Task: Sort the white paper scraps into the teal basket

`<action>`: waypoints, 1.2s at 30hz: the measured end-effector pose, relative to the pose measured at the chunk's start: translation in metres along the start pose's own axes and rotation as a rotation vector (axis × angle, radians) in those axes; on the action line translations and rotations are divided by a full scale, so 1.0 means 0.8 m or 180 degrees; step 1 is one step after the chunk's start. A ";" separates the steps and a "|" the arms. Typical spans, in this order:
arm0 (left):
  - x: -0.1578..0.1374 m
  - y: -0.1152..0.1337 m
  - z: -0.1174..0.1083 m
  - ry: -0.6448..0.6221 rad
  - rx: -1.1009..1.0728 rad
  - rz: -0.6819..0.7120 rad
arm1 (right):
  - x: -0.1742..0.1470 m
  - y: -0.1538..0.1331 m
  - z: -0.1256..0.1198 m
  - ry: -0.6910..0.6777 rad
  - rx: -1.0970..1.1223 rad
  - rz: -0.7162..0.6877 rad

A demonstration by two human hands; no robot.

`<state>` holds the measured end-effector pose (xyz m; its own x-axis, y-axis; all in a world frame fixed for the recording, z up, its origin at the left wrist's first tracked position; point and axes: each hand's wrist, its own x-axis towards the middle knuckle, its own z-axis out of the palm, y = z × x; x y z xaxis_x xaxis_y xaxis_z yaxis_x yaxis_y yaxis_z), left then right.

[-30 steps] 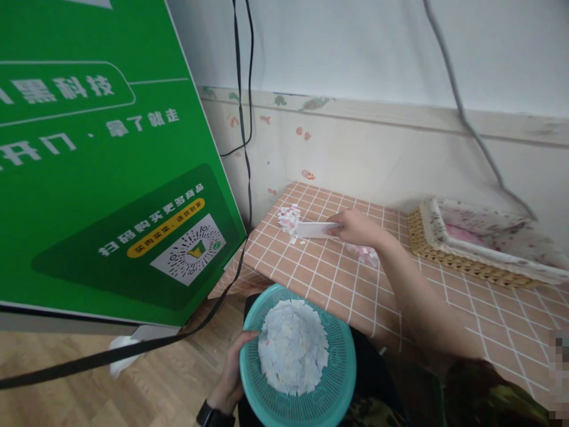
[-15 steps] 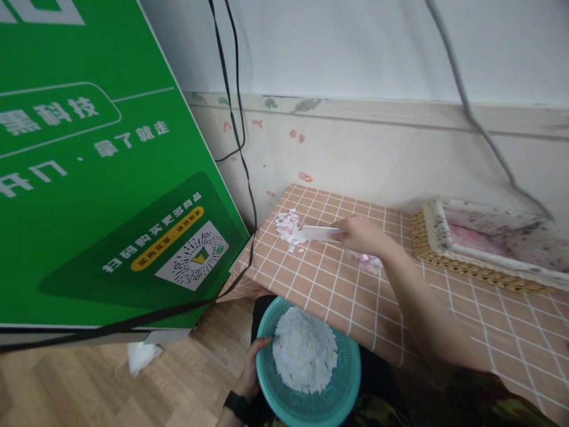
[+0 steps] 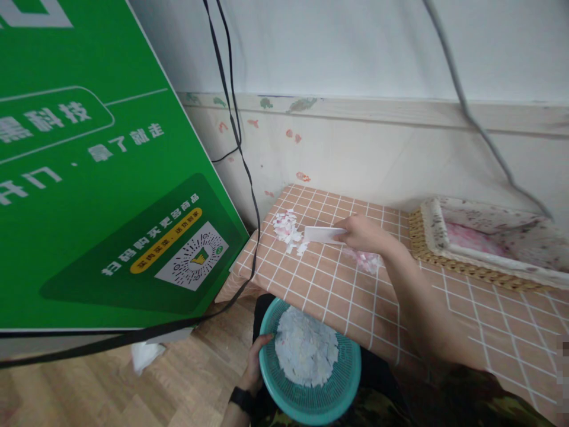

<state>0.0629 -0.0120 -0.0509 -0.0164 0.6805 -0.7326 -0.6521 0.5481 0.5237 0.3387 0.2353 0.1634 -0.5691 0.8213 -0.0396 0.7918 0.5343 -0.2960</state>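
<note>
With card [image 3: 323, 235] gripped in right hand [image 3: 362, 233], press edge flat to bench [image 3: 311, 270], square to scraps [image 3: 285, 228] at its 9 o'clock, nudge gently to avoid scattering, and steady colander [image 3: 344, 385] at 6 o'clock, rim clasped in left hand [image 3: 255, 363].

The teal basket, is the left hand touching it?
Touching. The head view shows the left hand holding the teal basket, its thumb over the rim.

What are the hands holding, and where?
Right hand: a flat white strip, by one end. Left hand: the teal basket, by its rim.
</note>
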 end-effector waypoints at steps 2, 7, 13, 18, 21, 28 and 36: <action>0.001 -0.001 -0.002 -0.0003 0.0011 -0.0025 | -0.002 -0.001 -0.002 -0.0092 0.0093 -0.0042; 0.000 -0.001 -0.004 0.0203 -0.0049 -0.0102 | -0.006 -0.002 -0.006 -0.0073 0.0102 -0.0006; 0.000 -0.003 -0.003 0.0194 -0.0048 -0.0026 | -0.006 -0.001 -0.005 -0.0309 0.0270 -0.0089; 0.002 -0.005 -0.004 0.0090 0.0014 0.0043 | -0.005 0.000 -0.005 -0.0224 0.0186 -0.0022; 0.002 -0.005 -0.004 0.0054 -0.0033 0.0014 | -0.006 0.000 -0.006 -0.0330 0.0181 -0.0029; 0.002 -0.004 -0.003 0.0100 -0.0039 -0.0016 | -0.003 -0.008 -0.002 -0.0214 0.0079 0.0059; 0.000 -0.005 -0.003 0.0055 0.0000 0.0054 | -0.016 -0.003 -0.014 -0.0340 0.0095 -0.0014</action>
<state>0.0632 -0.0151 -0.0542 -0.0405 0.6812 -0.7310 -0.6516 0.5366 0.5362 0.3465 0.2257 0.1751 -0.5941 0.7922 -0.1394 0.7832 0.5302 -0.3247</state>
